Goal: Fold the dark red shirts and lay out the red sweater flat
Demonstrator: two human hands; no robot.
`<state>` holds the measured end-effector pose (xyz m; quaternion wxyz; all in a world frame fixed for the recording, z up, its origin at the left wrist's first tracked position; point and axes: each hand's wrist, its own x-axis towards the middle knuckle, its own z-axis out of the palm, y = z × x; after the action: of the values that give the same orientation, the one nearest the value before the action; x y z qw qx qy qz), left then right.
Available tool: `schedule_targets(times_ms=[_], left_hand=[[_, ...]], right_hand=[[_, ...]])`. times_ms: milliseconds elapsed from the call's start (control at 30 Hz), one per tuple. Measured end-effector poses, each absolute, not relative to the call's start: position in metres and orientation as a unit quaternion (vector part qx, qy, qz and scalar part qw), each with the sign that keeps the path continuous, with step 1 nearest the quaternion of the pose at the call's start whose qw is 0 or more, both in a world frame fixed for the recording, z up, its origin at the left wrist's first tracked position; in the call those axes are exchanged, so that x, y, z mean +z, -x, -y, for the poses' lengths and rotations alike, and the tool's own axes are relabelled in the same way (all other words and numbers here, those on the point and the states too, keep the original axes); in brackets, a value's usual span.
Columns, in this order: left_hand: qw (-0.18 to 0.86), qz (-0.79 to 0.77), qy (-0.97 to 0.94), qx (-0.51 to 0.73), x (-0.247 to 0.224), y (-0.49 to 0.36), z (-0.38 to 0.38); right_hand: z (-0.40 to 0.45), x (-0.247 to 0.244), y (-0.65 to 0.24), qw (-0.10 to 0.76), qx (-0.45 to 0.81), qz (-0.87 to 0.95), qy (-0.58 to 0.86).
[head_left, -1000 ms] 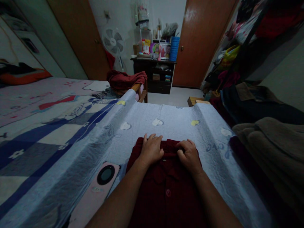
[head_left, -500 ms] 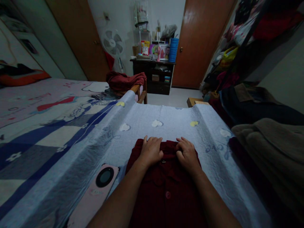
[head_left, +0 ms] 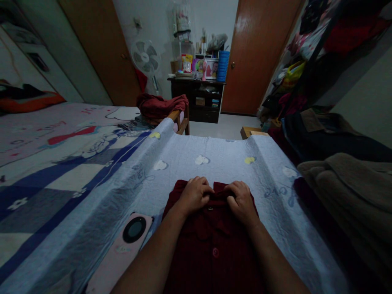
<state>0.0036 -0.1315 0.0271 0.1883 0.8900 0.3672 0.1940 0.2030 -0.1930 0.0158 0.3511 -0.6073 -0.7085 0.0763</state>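
Observation:
A dark red buttoned garment (head_left: pixel 214 261) lies folded on the light blue sheet, its collar at the far end. My left hand (head_left: pixel 196 195) pinches the left side of the collar between thumb and fingers. On the collar's right side, my right hand (head_left: pixel 240 199) grips the cloth with curled fingers. A small label shows between the two hands, and a round button lies below it. The lower part of the garment runs out of view between my forearms.
A pink phone (head_left: pixel 122 253) lies face down left of the garment. Folded brown clothes (head_left: pixel 346 183) and dark clothes (head_left: pixel 337 130) are piled at the right. A reddish cloth (head_left: pixel 162 105) hangs over a wooden rail. Beyond stand a fan (head_left: pixel 147 57) and a dark cabinet (head_left: pixel 196 98).
The fingers of my left hand have curled inward onto the collar, towards the middle. My right hand's fingers have also closed on the collar edge, shifting slightly left.

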Motion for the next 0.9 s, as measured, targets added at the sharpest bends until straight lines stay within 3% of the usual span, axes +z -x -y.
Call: schedule_targets(times_ms=[267,900], left_hand=[[0.186,-0.397,-0.859,0.265,0.0262,-0.0039,0.1303],[0.144,-0.494,-0.838,0.183,0.0312,-0.0035,0.1315]], right_hand=[[0.1973,0.0231,-0.202,0.375,0.066,0.711,0.591],[0.1976,0.0204,-0.2016,0.391,0.073,0.691,0.603]])
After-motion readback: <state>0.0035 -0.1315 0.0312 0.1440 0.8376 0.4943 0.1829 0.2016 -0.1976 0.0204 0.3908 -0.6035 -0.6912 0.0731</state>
